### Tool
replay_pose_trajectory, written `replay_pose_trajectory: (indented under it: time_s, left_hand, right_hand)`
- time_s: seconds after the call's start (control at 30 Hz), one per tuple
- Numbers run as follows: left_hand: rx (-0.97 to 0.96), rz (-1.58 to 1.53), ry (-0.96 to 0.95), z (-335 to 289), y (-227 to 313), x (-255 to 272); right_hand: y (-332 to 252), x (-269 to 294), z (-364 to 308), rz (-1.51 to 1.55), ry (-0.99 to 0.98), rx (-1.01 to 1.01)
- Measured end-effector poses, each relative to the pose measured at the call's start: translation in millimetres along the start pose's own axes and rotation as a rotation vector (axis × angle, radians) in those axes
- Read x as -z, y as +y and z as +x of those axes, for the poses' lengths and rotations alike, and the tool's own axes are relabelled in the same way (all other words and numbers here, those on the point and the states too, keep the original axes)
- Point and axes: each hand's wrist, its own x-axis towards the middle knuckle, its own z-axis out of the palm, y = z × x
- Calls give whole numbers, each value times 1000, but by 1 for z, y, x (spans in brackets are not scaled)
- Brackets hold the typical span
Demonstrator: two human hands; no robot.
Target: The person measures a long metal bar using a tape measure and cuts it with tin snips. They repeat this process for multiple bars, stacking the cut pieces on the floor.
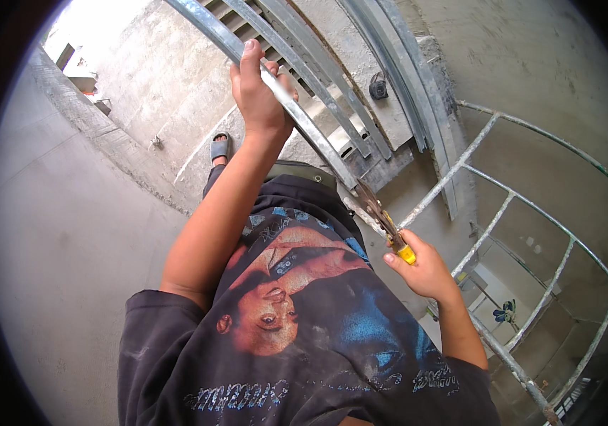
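My left hand (258, 101) is wrapped round a long, narrow galvanized metal channel (312, 136), its thumb lying along the upper face. The channel slants from the top of the view down to the right, ending in front of my waist. In my right hand (428, 268) are tin snips (380, 213) with dark, worn jaws and a yellow grip end (407, 254). The snips' jaws meet the lower end of the channel; whether they have cut into the metal I cannot tell. My right fingers are closed round the handles and partly hidden.
More metal channels (417, 85) lie on the concrete ledge ahead, beside a black tape measure (378, 86). Concrete steps (247, 30) show below. A paint-spattered scaffold frame (486, 135) stands close on my right, with a lower level visible through it. My sandalled foot (219, 148) is at left.
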Motion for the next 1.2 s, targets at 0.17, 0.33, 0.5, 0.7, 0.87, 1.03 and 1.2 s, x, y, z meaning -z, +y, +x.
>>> replay_pose_trajectory:
  time_s: [0.17,0.33,0.5,0.7,0.87,1.03,1.2]
  left_hand:
    - [-12,8,2,1,-2,5]
    - [-8,8,8,2,-3,11]
    - [13,-13,2,2,-4,16]
    - [28,-18,5,2,-3,20]
    - [23,-5,25,0,1,20]
    - [1,33,32,-1,1,17]
    - [-19,61,54,-2,2,16]
  right_hand:
    - [-5,-10,6,48,15,81]
    - [-13,-14,9,16,18,64]
    - [-9,-23,14,-62,75,57]
    - [-2,-30,15,-54,89,59]
    - [1,-27,11,-104,63,79]
    - [13,-30,1,-45,18,109]
    - [10,-47,3,-4,87,126]
